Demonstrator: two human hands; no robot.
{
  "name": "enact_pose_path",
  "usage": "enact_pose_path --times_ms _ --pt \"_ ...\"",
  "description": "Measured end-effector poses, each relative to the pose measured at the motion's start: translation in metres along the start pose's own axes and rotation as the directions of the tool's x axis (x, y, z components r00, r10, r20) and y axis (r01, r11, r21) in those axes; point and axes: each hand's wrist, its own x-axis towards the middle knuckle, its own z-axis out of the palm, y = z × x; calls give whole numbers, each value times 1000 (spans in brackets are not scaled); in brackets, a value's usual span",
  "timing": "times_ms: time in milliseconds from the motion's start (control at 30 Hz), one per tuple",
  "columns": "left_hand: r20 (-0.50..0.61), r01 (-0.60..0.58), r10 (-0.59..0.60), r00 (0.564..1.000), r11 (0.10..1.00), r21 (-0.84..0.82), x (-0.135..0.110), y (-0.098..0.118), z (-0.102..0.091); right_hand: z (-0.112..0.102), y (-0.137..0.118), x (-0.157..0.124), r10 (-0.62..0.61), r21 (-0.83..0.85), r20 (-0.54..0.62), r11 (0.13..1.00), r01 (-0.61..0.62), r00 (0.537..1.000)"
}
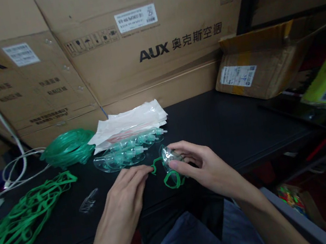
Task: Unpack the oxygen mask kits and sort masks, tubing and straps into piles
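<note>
My right hand point(200, 165) is closed round a clear plastic mask point(169, 157) held just above the front edge of the black table point(229, 127). A green elastic strap point(168, 176) hangs from the mask in a loop. My left hand point(130, 188) pinches the free end of that strap at the mask's left side. Behind my hands lies a row of several more clear masks point(125, 155) with green connectors.
A pile of green straps point(25, 215) lies at the left, a coil of green tubing point(67, 148) behind it, and a stack of clear bags point(128, 123). One small clear piece point(88, 201) lies alone. White cables point(16, 163) run at far left. Cardboard boxes point(144, 50) line the back.
</note>
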Motion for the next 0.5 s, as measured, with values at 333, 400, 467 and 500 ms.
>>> enact_pose_path --times_ms 333,400,467,500 --pt "-113 0 -8 994 998 -71 -2 9 -5 -2 1 0 26 65 36 998 -28 999" --pt "-143 20 -31 989 996 -82 -3 12 -7 -2 1 0 31 77 43 996 -34 999" --pt "-199 61 -80 977 993 -97 -3 14 -10 -3 2 1 31 80 46 996 -34 998" --pt "-231 89 -114 966 990 -113 -3 14 -11 -3 2 1 30 79 46 996 -34 999"
